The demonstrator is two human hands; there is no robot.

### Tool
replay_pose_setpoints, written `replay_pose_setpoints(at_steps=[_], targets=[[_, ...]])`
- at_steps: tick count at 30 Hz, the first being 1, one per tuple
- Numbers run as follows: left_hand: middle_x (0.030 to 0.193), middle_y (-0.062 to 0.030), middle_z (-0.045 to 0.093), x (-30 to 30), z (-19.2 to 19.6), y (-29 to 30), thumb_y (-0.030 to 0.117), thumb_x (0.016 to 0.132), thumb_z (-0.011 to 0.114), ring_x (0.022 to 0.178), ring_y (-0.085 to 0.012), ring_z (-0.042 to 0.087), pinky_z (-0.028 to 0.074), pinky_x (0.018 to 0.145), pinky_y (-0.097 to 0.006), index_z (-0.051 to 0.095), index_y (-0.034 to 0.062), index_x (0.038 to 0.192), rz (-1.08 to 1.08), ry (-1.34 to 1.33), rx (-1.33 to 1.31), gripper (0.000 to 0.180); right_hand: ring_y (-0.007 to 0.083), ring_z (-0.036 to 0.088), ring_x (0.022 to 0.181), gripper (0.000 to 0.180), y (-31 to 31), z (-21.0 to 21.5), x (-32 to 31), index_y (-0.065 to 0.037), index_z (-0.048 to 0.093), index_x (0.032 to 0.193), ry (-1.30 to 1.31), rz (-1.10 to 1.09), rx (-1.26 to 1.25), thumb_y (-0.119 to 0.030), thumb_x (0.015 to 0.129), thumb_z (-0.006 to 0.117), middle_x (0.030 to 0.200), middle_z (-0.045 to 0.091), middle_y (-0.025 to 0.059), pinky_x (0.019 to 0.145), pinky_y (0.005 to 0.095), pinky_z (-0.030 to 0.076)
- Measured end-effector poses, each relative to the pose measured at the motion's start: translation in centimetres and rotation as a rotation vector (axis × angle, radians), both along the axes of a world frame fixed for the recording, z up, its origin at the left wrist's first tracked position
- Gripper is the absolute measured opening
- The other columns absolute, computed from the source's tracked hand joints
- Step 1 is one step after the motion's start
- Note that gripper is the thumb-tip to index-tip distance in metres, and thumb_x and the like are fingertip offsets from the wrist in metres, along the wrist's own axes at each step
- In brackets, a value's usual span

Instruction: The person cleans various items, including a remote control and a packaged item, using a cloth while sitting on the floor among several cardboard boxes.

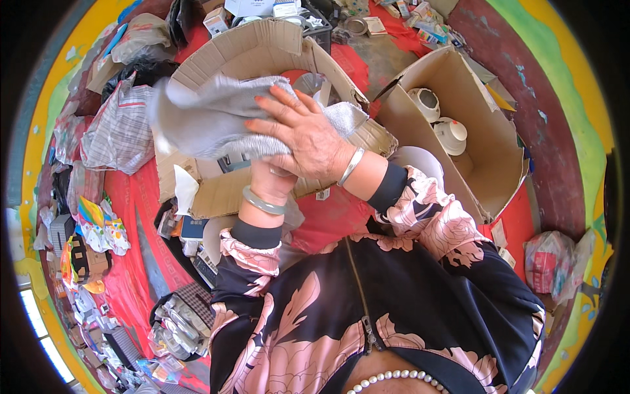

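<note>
A silvery grey cloth [226,118] hangs bunched over the open cardboard box in front of me, its left end smeared by motion. My right hand [305,134] lies across the top of the cloth, fingers stretched out and slightly spread. Just below it, my left hand [275,176] supports the cloth from underneath; its fingers are hidden by the cloth and the right hand. The two hands touch near the wrists. Past the right hand, a corner of the cloth [344,119] sticks out to the right.
The cardboard box [226,197] below my hands has raised flaps. Another box [502,148] at right holds white round-bodied items [451,136]. A checked bag [121,131] stands at left. Red sheeting [134,223] covers the floor, with a dark case of goods [180,325] at lower left.
</note>
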State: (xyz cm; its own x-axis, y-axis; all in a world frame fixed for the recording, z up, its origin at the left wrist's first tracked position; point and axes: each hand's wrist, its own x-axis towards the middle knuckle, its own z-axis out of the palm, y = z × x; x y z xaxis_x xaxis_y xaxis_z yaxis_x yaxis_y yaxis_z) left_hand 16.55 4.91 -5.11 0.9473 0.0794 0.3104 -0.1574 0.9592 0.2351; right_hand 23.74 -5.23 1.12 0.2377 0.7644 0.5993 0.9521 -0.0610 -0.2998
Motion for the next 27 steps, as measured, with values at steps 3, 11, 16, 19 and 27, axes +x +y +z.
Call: replay_pose_setpoints(at_steps=[3,11,16,19,27], targets=[[0.125,-0.0080,0.046,-0.4,0.5,0.3,0.033,0.095,0.036,0.114,-0.0211,0.047,0.041,0.093,-0.035,0.042,0.0075,0.126,0.227,0.351,0.650,0.040,0.0335,0.043,0.117,0.036,0.3,0.3,0.3,-0.013,0.058,0.108,0.060,-0.115,0.145,-0.034,0.078,0.058,0.120,0.051,0.0133,0.094,0.0474,0.033],[0.109,-0.0129,0.060,0.2,2.8,-1.0,0.034,0.093,0.043,0.099,-0.0254,0.059,0.048,0.086,-0.039,0.048,0.0030,0.121,0.017,0.449,0.201,0.042,0.0305,0.061,0.078,0.035,-0.4,0.4,7.4,-0.001,0.061,0.094,1.303,-0.495,0.192,-0.035,0.087,0.052,0.085,0.063,0.0162,0.066,0.0395,0.047],[0.120,-0.0088,0.054,-0.4,5.3,0.6,0.042,0.088,0.051,0.109,-0.0259,0.053,0.041,0.094,-0.042,0.049,0.0077,0.121,0.245,0.295,0.039,0.048,0.0221,0.063,0.075,0.038,-3.8,0.2,9.8,0.001,0.057,0.102,1.775,0.087,0.926,-0.034,0.089,0.052,0.092,0.064,0.0116,0.067,0.0331,0.053],[0.122,-0.0127,0.053,0.0,4.9,1.4,0.036,0.088,0.051,0.112,-0.0290,0.050,0.038,0.097,-0.046,0.045,0.0032,0.124,0.399,0.347,0.061,0.049,0.0199,0.062,0.081,0.047,-3.0,2.1,6.2,-0.001,0.056,0.109,1.851,-0.089,0.698,-0.043,0.089,0.050,0.093,0.064,0.0113,0.070,0.0328,0.052],[0.120,-0.0072,0.052,0.3,4.0,-1.2,0.024,0.089,0.051,0.110,-0.0218,0.051,0.039,0.096,-0.038,0.041,0.0047,0.127,0.516,0.353,0.349,0.044,0.0243,0.056,0.095,0.048,1.9,-2.1,0.6,0.005,0.048,0.116,0.903,-0.087,0.510,-0.024,0.082,0.062,0.103,0.058,0.0199,0.084,0.0318,0.043]])
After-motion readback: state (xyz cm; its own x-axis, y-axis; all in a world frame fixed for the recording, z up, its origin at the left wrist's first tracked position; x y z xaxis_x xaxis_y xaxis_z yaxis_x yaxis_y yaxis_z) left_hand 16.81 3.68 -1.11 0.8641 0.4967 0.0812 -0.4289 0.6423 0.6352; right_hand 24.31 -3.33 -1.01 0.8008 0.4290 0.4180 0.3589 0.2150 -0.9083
